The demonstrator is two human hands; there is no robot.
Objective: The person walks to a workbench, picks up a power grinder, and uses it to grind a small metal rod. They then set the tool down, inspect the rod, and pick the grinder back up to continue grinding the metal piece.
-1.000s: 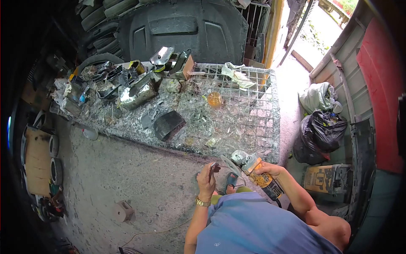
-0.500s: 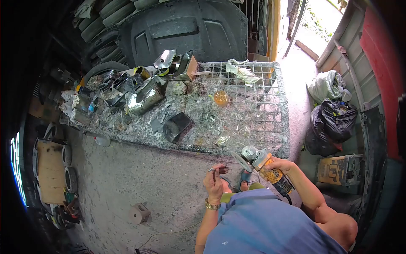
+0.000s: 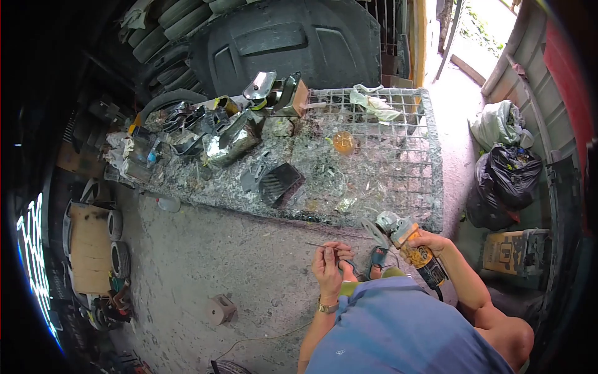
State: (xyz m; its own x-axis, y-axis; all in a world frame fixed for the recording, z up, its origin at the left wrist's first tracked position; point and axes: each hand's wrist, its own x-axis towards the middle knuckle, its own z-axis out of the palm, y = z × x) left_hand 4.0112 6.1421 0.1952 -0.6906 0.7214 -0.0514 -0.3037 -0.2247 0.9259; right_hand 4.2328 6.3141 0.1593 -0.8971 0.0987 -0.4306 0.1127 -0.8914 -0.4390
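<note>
My right hand (image 3: 431,240) is wrapped around the body of a yellow and black angle grinder (image 3: 423,257). The grinder's disc (image 3: 374,233) faces left, toward my other hand, and its cord drops from the rear end. My left hand (image 3: 328,267), with a metal watch at the wrist, pinches a thin, dark, rod-like piece (image 3: 315,244) whose tip points left. A gap separates the piece from the disc. Both hands are in front of the worktable's near edge. On the table lies a black carbon-fibre-patterned part (image 3: 280,184).
The worktable (image 3: 205,198) has a rough, stained top and an open metal grid (image 3: 405,153) at its right. Shiny and black moulded parts (image 3: 232,144) crowd its left side. An amber container (image 3: 343,143) stands mid-table. Black bags (image 3: 506,184) sit at right; a brown block (image 3: 220,309) rests on the floor.
The camera view has turned slightly left, so everything appears further right. My left hand has turned a little, and the thin piece now shows more of its length. The grinder stays in my right hand.
</note>
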